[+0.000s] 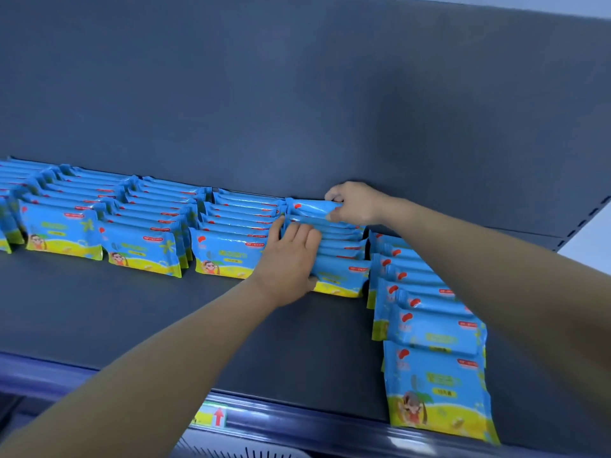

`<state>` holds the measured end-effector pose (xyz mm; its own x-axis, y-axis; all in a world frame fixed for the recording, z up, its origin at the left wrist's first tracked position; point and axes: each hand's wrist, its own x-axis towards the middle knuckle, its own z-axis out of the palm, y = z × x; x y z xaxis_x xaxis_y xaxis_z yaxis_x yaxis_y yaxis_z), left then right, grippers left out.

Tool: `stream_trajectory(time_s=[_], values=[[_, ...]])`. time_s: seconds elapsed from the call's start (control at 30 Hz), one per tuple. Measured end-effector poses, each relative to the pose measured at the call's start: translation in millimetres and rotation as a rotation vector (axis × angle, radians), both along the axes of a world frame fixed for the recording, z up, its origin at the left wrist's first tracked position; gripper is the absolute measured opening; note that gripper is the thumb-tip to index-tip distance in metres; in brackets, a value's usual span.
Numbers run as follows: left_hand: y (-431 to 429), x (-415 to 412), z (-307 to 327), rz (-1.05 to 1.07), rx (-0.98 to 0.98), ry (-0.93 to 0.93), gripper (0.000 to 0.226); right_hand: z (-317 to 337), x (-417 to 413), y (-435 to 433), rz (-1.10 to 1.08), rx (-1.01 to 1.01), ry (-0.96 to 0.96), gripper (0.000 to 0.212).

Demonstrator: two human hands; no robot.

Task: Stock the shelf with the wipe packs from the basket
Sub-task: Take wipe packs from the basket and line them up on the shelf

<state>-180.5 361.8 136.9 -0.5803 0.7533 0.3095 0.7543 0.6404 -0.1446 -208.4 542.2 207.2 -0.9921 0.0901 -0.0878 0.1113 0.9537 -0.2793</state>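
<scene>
Shelf (132,309): several wipe-pack rows (142,239) stocked, front space left. Right hand (355,203) pinches rearmost pack (309,206); left hand (291,256), fingers flat, steadies its row (340,249). Basket unseen.

A matte slate-grey back panel (297,94) rises behind the dark shelf (132,309), catching soft, even light. A slotted upright (591,214) edges it on the right, with pale wall (585,6) beyond. A glossy blue front rail (314,421) carries a red-arrow label (213,416).

Shop aisle, grey metal shelf (165,309), rows of wipe packs (142,249), price label (211,416)
</scene>
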Motion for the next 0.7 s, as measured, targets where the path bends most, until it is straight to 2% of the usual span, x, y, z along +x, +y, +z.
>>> stream_trajectory(time_s=[0.1, 0.2, 0.33, 0.57, 0.7], values=[[-0.6, -1.0, -1.5, 0.016, -0.008, -0.036, 0.075, 2.3, 7.1, 5.7, -0.073, 0.037, 0.136, 0.024], [-1.6, -5.1, 0.8, 0.028, -0.063, -0.108, 0.093, 4.1, 16.4, 10.9, -0.116, 0.066, 0.109, 0.014], [-1.5, -12.3, 8.3, 0.030, -0.088, -0.157, 0.093, -11.1, 25.9, 10.3, -0.103, 0.052, 0.011, 0.022], [-4.4, -11.4, 9.2, 0.019, -0.061, -0.130, 0.090, -16.9, 27.5, 12.4, -0.157, -0.177, 0.122, 0.025], [-0.7, -16.1, 9.6, 0.023, -0.067, -0.141, 0.088, -19.3, 31.1, 12.8, -0.153, -0.187, 0.112, 0.020]])
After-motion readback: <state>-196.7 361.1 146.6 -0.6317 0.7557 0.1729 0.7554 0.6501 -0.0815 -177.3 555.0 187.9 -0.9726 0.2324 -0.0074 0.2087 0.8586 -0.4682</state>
